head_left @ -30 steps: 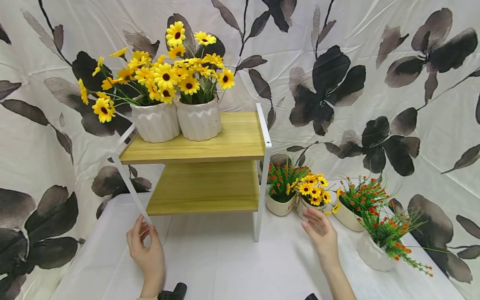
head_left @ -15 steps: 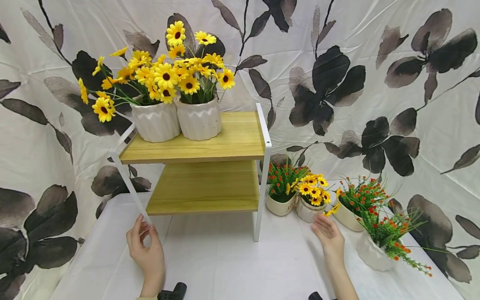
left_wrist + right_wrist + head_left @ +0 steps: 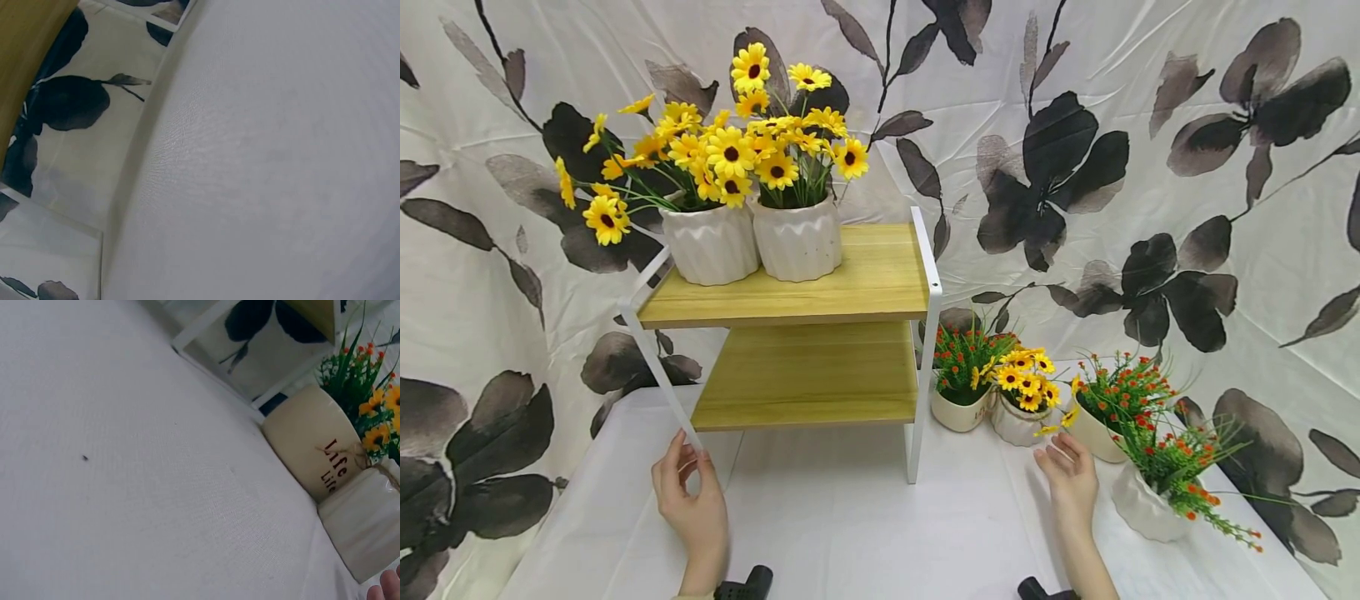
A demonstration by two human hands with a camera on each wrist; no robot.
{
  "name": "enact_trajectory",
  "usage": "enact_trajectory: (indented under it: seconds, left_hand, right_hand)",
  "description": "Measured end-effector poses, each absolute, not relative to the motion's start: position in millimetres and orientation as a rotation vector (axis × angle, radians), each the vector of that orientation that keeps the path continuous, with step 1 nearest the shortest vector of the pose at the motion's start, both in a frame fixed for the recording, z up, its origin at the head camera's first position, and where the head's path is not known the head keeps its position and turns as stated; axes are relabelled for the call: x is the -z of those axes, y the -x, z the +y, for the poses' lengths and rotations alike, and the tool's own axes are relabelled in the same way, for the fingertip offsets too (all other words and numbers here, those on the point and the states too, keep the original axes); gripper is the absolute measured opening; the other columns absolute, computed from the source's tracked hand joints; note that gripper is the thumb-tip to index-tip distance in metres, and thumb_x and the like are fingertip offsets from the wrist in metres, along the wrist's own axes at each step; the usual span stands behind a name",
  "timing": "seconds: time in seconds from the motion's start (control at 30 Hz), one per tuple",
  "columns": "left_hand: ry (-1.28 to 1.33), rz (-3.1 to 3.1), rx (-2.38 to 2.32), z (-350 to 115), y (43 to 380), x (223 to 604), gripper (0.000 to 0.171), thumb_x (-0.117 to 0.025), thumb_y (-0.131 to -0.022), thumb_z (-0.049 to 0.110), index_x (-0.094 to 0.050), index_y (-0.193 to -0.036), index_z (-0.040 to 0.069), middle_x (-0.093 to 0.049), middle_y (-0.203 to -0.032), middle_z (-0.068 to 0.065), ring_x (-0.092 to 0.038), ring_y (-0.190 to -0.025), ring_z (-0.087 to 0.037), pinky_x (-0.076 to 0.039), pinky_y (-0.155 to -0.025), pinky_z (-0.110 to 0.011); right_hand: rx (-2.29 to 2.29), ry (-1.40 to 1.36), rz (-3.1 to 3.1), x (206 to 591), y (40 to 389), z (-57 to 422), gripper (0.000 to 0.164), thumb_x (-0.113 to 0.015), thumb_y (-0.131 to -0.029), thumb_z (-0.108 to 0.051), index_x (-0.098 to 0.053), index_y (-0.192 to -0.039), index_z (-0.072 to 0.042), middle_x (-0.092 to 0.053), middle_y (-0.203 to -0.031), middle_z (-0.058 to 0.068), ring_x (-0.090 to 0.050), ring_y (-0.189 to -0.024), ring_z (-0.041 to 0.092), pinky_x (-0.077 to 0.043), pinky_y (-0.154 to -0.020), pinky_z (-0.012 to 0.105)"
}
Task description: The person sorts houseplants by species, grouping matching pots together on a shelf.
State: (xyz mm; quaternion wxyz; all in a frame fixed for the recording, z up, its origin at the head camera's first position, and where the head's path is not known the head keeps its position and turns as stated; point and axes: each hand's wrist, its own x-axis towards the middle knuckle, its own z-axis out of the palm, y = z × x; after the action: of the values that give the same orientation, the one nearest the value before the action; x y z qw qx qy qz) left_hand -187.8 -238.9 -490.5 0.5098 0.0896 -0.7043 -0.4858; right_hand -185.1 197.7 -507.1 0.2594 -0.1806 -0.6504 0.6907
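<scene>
The bare right hand (image 3: 1070,479) has drawn back and rightward from the round white ceramic pot (image 3: 1018,428) of yellow, dark-centred flowers, whose front, partly hidden a second ago, now shows more fully

Cream pot (image 3: 303,437): we read "Life" twice, one line beneath the other, in dark red letters.
Where we find it: far side, just right of the shelf (image 3: 808,379).
</scene>
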Motion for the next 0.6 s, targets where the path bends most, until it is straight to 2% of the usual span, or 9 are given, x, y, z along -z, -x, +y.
enact_trajectory:
  seconds: [0.1, 0.17, 0.27, 0.37, 0.43, 0.6]
  left_hand:
    - [-0.220, -1.694, 1.172, -239, 188, 491, 0.043, -0.058, -0.089, -0.007, -0.058, -0.129, 0.007, -0.048, -0.101, 0.020, -0.049, -0.099, 0.006, -0.042, -0.086, -0.006]
    - [-0.222, -1.691, 1.177, -239, 188, 491, 0.043, -0.058, -0.089, -0.007, -0.058, -0.130, 0.007, -0.049, -0.101, 0.018, -0.049, -0.099, 0.006, -0.042, -0.086, -0.006]
    - [-0.218, -1.689, 1.185, -240, 188, 491, 0.043, -0.058, -0.089, -0.007, -0.058, -0.130, 0.007, -0.049, -0.101, 0.017, -0.049, -0.099, 0.005, -0.043, -0.087, -0.007]
    - [-0.218, -1.689, 1.184, -240, 188, 492, 0.043, -0.058, -0.089, -0.007, -0.058, -0.130, 0.007, -0.049, -0.101, 0.018, -0.049, -0.100, 0.004, -0.042, -0.087, -0.006]
    - [-0.220, -1.692, 1.186, -240, 188, 491, 0.043, -0.058, -0.090, -0.006, -0.058, -0.131, 0.007, -0.048, -0.102, 0.019, -0.049, -0.100, 0.003, -0.042, -0.088, -0.006]
    - [-0.225, -1.703, 1.168, -239, 188, 491, 0.043, -0.058, -0.090, -0.006, -0.057, -0.131, 0.007, -0.049, -0.102, 0.017, -0.049, -0.100, 0.003, -0.042, -0.088, -0.006]
  right_hand:
    - [-1.861, 0.478, -1.753, 507, 192, 197, 0.052, -0.067, -0.082, 0.006, -0.044, -0.128, 0.004, -0.054, -0.104, -0.016, -0.054, -0.094, -0.006, -0.046, -0.079, 0.004]
    - [-1.850, 0.499, -1.797, 507, 198, 198, 0.058, -0.068, -0.082, 0.003, -0.040, -0.133, 0.003, -0.051, -0.114, -0.010, -0.051, -0.103, -0.001, -0.044, -0.090, 0.009]
    - [-1.838, 0.497, -1.889, 508, 207, 200, 0.069, -0.069, -0.084, -0.003, -0.031, -0.140, 0.003, -0.046, -0.132, 0.010, -0.046, -0.122, 0.017, -0.037, -0.111, 0.030]
    - [-1.830, 0.454, -1.958, 510, 214, 202, 0.077, -0.069, -0.084, -0.005, -0.022, -0.144, 0.006, -0.033, -0.145, 0.027, -0.034, -0.135, 0.037, -0.025, -0.118, 0.049]
    - [-1.827, 0.430, -1.978, 513, 218, 202, 0.081, -0.070, -0.084, -0.005, -0.019, -0.145, 0.006, -0.029, -0.147, 0.031, -0.029, -0.139, 0.042, -0.023, -0.119, 0.051]
    - [-1.823, 0.415, -1.984, 517, 228, 199, 0.090, -0.074, -0.081, -0.006, -0.014, -0.148, 0.003, -0.023, -0.153, 0.029, -0.024, -0.143, 0.043, -0.019, -0.121, 0.050]
